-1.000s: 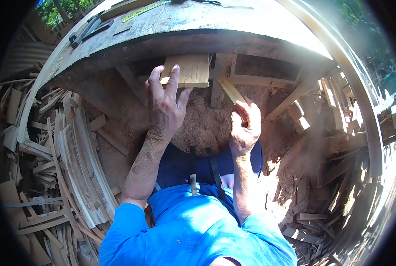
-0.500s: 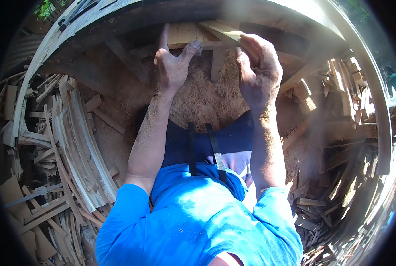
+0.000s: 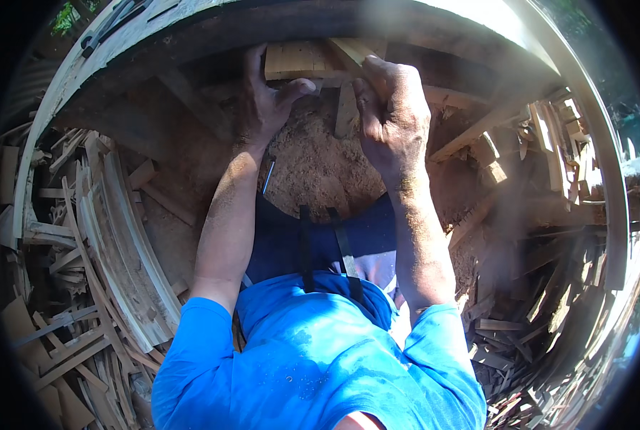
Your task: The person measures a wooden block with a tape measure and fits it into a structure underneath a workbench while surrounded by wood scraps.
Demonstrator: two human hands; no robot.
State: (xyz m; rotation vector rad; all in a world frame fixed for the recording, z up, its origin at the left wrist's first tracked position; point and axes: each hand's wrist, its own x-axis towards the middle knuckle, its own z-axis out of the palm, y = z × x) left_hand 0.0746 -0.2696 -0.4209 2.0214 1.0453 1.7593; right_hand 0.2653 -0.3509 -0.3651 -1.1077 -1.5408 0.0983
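Note:
My left hand (image 3: 264,107) is at the left end of a pale wooden block (image 3: 298,61) under the workbench edge. Its index finger points up beside the block and the thumb stretches below it, spread apart. My right hand (image 3: 400,122) closes its thumb and fingers round the near end of a narrow wooden strip (image 3: 351,51). That strip slants up and left, its far part beside the block; the bench edge hides what lies beyond. Sawdust clings to both forearms.
The workbench (image 3: 219,32) curves across the top, with dark tools (image 3: 112,29) at its left. Sawdust (image 3: 320,161) covers the ground below. Long slabs (image 3: 130,236) and offcuts lie left; more scrap wood (image 3: 549,287) is piled right. A thin shiny rod (image 3: 269,177) shows by my left forearm.
My right hand has moved left and slightly down with the wooden strip. My left hand has shifted a little left and down into shadow, its thumb and index finger still spread.

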